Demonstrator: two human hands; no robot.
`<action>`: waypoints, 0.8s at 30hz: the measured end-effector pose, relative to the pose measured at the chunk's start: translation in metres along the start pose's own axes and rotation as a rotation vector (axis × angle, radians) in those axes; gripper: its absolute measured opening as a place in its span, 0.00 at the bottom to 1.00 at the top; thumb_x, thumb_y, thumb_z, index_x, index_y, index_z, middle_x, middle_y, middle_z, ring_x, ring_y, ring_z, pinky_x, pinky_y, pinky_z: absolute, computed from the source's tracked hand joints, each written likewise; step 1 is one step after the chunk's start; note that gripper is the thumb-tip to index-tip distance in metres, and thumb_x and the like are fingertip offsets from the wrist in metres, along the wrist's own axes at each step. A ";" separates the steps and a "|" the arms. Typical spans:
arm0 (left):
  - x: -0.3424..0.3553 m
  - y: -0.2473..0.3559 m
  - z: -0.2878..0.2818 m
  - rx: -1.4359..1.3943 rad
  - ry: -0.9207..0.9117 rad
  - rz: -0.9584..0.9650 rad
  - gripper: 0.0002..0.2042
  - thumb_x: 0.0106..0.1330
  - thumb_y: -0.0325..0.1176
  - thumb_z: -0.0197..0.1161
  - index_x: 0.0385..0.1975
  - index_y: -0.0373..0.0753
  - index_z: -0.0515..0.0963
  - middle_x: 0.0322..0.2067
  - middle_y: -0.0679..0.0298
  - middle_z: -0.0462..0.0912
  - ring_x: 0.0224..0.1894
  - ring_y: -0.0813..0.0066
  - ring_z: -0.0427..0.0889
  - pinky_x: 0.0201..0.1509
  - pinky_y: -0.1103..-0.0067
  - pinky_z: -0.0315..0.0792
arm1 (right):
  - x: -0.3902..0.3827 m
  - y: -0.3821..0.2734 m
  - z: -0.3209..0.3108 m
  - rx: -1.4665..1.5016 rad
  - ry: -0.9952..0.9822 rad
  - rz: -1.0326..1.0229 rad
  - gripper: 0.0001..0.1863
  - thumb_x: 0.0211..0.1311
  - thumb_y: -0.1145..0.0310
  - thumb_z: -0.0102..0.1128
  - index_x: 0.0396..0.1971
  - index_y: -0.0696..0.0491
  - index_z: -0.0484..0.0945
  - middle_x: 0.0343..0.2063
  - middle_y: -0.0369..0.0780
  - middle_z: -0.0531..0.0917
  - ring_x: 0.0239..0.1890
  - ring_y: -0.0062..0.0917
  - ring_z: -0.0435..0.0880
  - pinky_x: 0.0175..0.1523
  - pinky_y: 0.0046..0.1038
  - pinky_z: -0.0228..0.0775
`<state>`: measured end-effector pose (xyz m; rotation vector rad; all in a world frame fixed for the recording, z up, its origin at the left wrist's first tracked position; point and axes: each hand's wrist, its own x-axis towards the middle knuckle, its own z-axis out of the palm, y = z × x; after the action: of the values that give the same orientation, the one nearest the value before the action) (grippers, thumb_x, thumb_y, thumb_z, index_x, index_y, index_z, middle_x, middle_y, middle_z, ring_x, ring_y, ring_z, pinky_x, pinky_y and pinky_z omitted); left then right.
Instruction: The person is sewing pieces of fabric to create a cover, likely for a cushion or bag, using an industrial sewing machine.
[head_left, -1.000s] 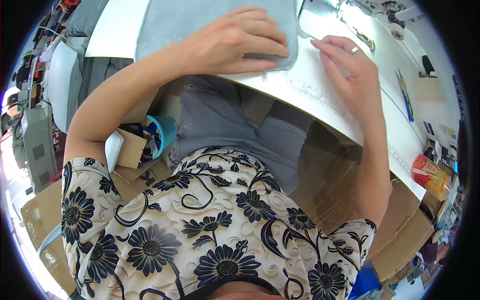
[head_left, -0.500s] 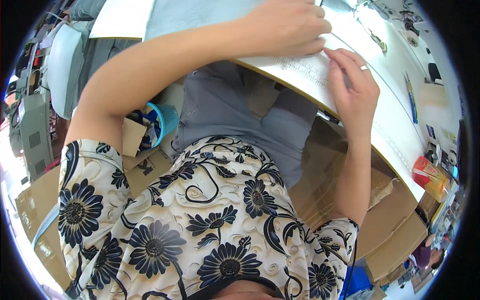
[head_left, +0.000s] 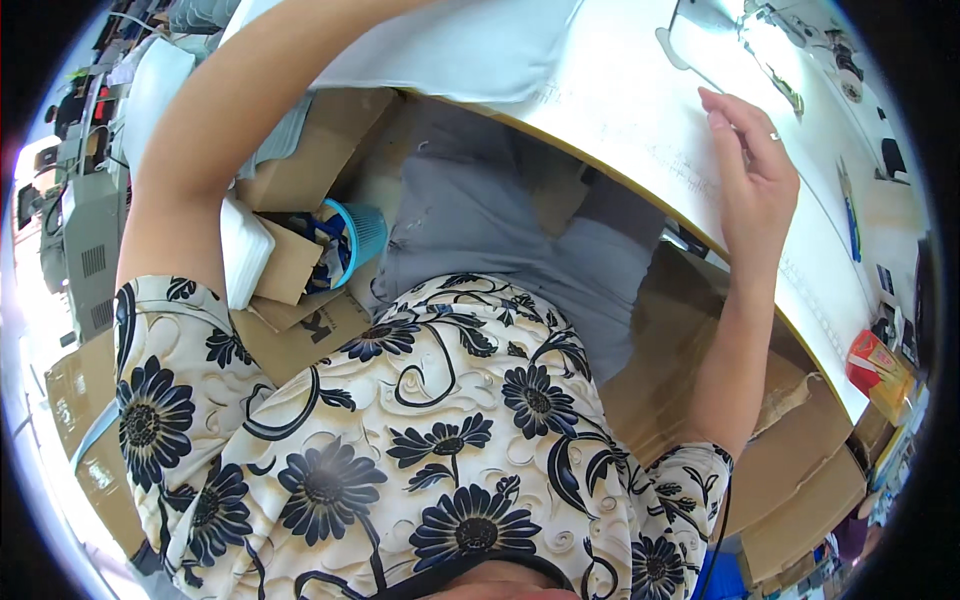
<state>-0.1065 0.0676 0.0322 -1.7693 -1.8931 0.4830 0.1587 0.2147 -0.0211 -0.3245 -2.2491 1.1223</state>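
My left forearm (head_left: 290, 60) reaches across the upper left and leaves the picture at the top edge, so my left hand is out of sight. Beneath and beyond that arm lies a pale blue-grey cloth (head_left: 450, 65), spread over the white tabletop (head_left: 630, 110) with its near edge along the table's rim. My right hand (head_left: 760, 170), a ring on one finger, hovers over or rests on the tabletop right of the cloth. Its thumb and forefinger are a little apart, with nothing visible between them.
Pale machine parts (head_left: 700, 20) stand at the upper right. A slim blue-handled tool (head_left: 852, 220) and a red-and-yellow packet (head_left: 880, 370) lie rightward. Below the table are a blue basket (head_left: 365, 240) with dark scraps and several cardboard boxes (head_left: 800, 470).
My left hand has moved up and left, out of the picture. The cloth has shifted and more of it shows. My right hand now sits apart, farther right in the picture.
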 end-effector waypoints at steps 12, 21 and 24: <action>-0.001 0.068 -0.054 -0.702 -0.024 0.114 0.30 0.65 0.51 0.63 0.58 0.33 0.74 0.59 0.45 0.74 0.64 0.47 0.72 0.66 0.54 0.66 | -0.002 -0.010 0.005 0.013 -0.036 -0.001 0.09 0.63 0.74 0.60 0.41 0.54 0.85 0.39 0.41 0.86 0.36 0.28 0.85 0.41 0.24 0.76; 0.008 0.063 -0.012 -0.971 0.215 0.194 0.31 0.62 0.46 0.69 0.61 0.35 0.73 0.62 0.50 0.74 0.68 0.51 0.68 0.72 0.54 0.58 | -0.023 -0.019 0.006 -0.367 -0.059 -0.258 0.13 0.52 0.76 0.65 0.40 0.50 0.86 0.37 0.34 0.80 0.38 0.29 0.79 0.43 0.31 0.72; 0.006 0.058 -0.002 -1.107 0.313 0.212 0.24 0.63 0.40 0.68 0.56 0.34 0.77 0.57 0.50 0.79 0.65 0.53 0.73 0.71 0.56 0.60 | -0.026 -0.024 0.005 -0.373 -0.069 -0.293 0.13 0.53 0.76 0.64 0.40 0.52 0.85 0.34 0.34 0.79 0.37 0.29 0.79 0.44 0.31 0.72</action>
<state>-0.0579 0.0793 0.0014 -2.4870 -1.8465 -0.9270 0.1775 0.1851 -0.0145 -0.0975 -2.4643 0.5705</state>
